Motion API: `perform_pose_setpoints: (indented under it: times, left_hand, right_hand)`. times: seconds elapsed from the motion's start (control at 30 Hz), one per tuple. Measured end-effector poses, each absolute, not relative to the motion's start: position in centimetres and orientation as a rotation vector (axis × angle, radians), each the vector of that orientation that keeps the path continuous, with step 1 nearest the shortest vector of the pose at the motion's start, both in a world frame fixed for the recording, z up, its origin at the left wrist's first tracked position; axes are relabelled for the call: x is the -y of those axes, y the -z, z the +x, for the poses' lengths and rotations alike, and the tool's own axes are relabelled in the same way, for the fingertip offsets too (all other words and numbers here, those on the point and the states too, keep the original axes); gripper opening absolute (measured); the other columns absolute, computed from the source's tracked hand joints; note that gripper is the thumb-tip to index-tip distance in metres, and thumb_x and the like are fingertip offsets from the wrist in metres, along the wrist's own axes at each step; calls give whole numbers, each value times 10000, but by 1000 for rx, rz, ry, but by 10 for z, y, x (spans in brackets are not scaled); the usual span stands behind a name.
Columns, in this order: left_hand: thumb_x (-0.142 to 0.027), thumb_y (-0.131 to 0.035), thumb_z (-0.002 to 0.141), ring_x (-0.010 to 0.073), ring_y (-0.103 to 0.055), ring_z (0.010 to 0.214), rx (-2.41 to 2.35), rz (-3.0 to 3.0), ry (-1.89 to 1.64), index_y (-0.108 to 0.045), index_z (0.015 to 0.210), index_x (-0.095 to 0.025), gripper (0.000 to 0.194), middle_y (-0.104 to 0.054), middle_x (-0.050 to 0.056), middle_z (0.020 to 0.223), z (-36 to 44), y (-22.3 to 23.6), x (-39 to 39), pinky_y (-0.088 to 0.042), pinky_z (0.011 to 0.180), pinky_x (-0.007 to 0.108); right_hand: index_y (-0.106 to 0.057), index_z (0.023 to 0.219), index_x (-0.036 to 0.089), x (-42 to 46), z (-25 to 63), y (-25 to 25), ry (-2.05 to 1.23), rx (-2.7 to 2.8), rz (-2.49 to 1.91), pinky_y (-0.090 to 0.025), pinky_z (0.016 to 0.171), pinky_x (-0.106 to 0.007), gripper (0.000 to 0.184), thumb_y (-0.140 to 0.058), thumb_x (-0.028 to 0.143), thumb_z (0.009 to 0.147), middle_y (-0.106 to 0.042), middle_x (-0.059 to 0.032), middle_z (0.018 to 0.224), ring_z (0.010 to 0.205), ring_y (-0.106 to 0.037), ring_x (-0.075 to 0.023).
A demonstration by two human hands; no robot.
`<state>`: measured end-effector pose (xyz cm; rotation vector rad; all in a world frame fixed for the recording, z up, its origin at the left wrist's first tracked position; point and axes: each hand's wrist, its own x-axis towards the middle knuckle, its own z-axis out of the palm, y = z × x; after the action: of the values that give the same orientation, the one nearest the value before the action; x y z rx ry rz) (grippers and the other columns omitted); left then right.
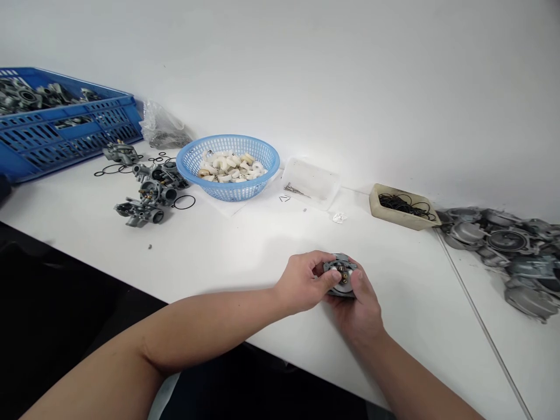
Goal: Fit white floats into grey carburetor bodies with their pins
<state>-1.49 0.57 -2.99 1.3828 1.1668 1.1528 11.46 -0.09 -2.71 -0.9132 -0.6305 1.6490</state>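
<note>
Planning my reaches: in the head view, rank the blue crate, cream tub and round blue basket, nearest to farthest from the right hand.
From the right hand:
1. Cream tub, ahead, slightly right
2. Round blue basket, ahead left
3. Blue crate, far left

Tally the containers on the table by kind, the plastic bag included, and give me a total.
Blue crate: 1
Round blue basket: 1
White tray: 1
Cream box: 1
Clear plastic bag: 1
Total: 5

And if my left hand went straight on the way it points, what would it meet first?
The carburetor your left hand touches; beyond it, probably your right hand, though depth is unclear.
</note>
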Motion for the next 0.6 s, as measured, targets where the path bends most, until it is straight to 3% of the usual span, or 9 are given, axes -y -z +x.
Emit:
perform_pose_setpoints:
  times: [0.27, 0.6]
  left_hand:
    - [-397, -641, 791, 180, -621, 765, -1144, 1324, -1173, -652, 1074, -157, 372, -670, 50, 821, -12, 34, -5, -534, 684, 303]
    - [-374, -600, 832, 173, -653, 803, -1225, 1558, -1180, -660, 1089, -198, 316, -720, 37, 933, -14, 25, -4, -535, 745, 294]
  right_hand:
    - [-653, 1004, 280, -1, 116, 26, -1646, 667, -915, -571, 717, -480, 360, -733, 493, 726, -663, -51, 1008, 938, -634, -285]
    - [-646, 1015, 281, -5, 121, 32, -1652, 686, -883, -565, 698, -401, 365, -717, 510, 740, -674, -32, 1003, 939, -650, -261]
